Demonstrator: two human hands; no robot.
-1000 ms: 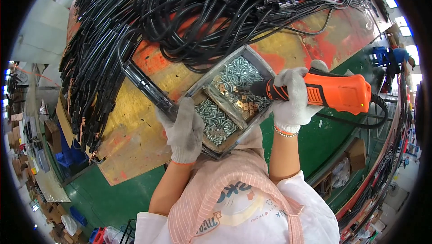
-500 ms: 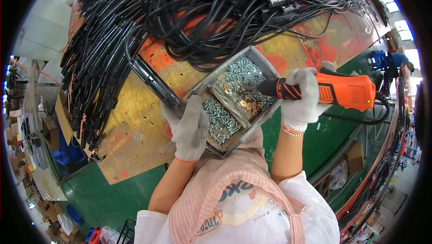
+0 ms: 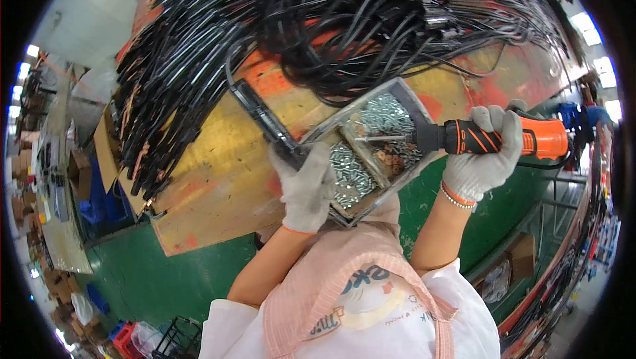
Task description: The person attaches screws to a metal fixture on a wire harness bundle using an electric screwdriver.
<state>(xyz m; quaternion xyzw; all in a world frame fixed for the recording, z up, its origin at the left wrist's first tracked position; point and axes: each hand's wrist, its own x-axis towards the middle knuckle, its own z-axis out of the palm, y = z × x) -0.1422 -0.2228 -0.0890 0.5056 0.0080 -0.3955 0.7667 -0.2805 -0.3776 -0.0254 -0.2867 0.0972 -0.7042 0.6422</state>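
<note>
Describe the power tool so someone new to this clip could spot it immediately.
Find the paint-stained table, then the grey divided box of screws at its near edge. At the box's right side, the right hand grips the power tool, its tip over the box. Its orange-and-black body stands out from the black cables.

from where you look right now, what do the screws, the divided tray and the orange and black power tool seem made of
Screws: plated metal by the look, silvery with sharp glints.
Divided tray: dull, worn grey; painted wood, metal or plastic, I cannot tell.
Power tool: moulded plastic housing, most likely, smooth in solid colours; its thin pale bit looks like bare metal.
</note>
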